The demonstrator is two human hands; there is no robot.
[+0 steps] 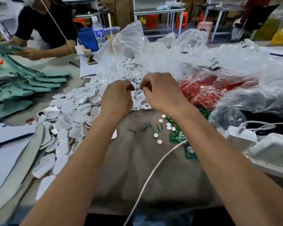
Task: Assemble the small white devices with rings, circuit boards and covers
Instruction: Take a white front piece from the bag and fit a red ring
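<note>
Both hands are raised over the far end of a tan cloth (153, 168) spread on the worktop (59, 66). The left hand (117, 97) has its fingers curled, thumb and forefinger pinched together; what sits in that grip is too small and blurred to tell. The right hand (160, 92) is likewise curled, fingertips pinched toward the left hand, its contents hidden.

Just beyond the cloth's far edge, directly under the hands, lies a heap of small white devices (137, 98), glossy oval shells, some showing round holes. More white covers (67, 121) spill along the cloth's left edge, down toward the near side. On the cloth itself, right of its middle, lie loose round white discs (155, 135) and green circuit boards (176, 137), with thin green slivers near them. A white cable (150, 175) crosses the cloth from the near edge to the boards.

Past the cloth's far right corner, a clear bag holds red rings (201, 92), and crumpled clear plastic (170, 51) rises behind. The cloth's near middle is bare. Far left of the cloth, another person (44, 26) handles green sheets (31, 82).
</note>
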